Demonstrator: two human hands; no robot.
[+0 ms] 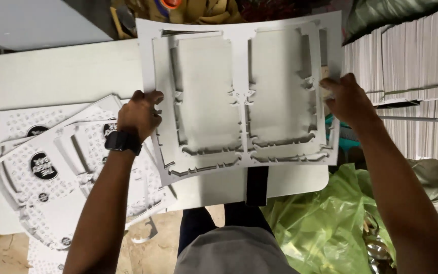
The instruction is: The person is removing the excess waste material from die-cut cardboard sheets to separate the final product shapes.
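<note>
A single view is supplied, taken from a camera worn on the head and directed steeply downward over the person's own forearms. The white worktop (51,71) is seen from close above, at arm's length, its far edge lying toward the top of the frame. The left hand (139,114) and right hand (348,99) are framed at mid-height, and the person's lap is included at the lower edge. No second view is provided for overlap.
</note>
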